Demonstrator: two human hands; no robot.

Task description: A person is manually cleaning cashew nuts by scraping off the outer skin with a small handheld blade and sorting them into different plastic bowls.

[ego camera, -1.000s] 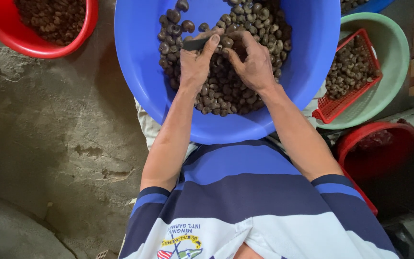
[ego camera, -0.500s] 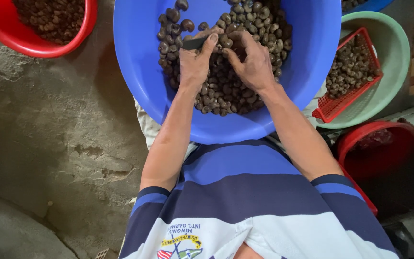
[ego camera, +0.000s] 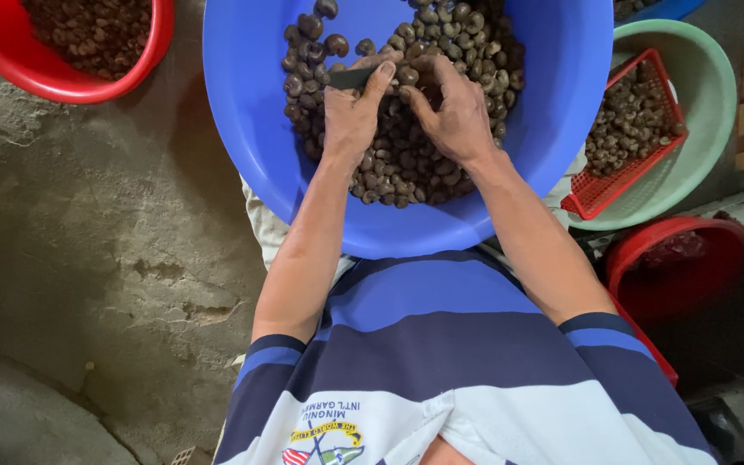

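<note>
The left hand (ego camera: 350, 116) is gripping a small dark blade (ego camera: 352, 78) while the right hand (ego camera: 454, 112) is pinching a nut over the blue basin (ego camera: 243, 112), so the blade is risking a slip into the fingers.

There is one view only, from a camera worn on the person's head, so no second view shares the scene. It looks almost straight down along the chest: the blue, navy and white striped shirt (ego camera: 458, 344) fills the lower edge, close to the lens. Both forearms run upward to the large round blue plastic basin (ego camera: 251, 146) at top centre, near enough that single dark nuts show. The rough grey concrete floor (ego camera: 88, 258) takes up the left side.
</note>
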